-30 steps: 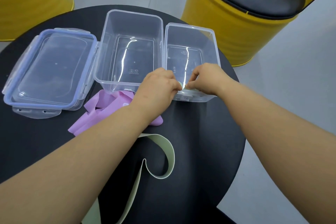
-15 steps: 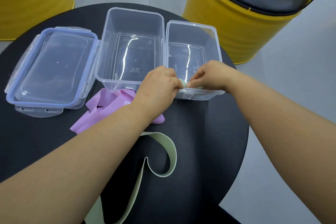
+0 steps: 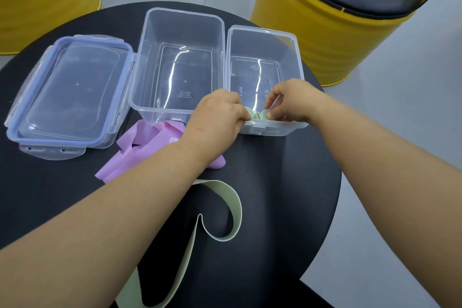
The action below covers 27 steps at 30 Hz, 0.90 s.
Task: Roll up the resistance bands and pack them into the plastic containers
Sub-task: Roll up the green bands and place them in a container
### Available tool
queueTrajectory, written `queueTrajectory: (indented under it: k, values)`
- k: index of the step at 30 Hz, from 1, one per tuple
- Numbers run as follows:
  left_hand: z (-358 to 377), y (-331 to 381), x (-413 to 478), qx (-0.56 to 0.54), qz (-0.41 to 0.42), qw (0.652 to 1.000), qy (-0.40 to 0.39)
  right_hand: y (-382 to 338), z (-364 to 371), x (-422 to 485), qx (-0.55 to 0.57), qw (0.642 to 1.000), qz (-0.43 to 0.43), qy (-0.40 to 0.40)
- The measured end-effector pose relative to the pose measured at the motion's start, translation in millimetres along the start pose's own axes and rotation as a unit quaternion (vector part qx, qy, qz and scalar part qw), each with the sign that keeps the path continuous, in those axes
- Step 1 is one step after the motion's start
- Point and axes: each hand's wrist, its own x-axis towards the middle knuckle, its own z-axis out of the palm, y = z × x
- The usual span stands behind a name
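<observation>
Left hand (image 3: 217, 120), right hand (image 3: 292, 100) together, both tight on green band roll (image 3: 256, 115)

— What colours are the bands showing?
— The green band (image 3: 237, 207) is looking pale sage, the pink band (image 3: 140, 147) lilac, against the black table (image 3: 287, 182).
— And the boxes?
— The large container (image 3: 180, 30) and small container (image 3: 262, 42) are showing clear; the lid (image 3: 67, 92) is showing a blue rim.
</observation>
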Motion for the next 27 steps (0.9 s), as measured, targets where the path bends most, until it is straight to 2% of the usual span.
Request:
queueTrajectory:
  k: [13, 27]
  values:
    - [-1.6, 1.4, 0.9, 0.005, -0.008, 1.0, -0.01, 2.7, -1.5, -8.8, -0.042, 0.998, -0.02, 0.034]
    - [-7.9, 5.5, 2.2, 0.007, -0.017, 0.999, -0.047, 5.5, -0.9, -3.8, -0.044, 0.998, -0.024, 0.03]
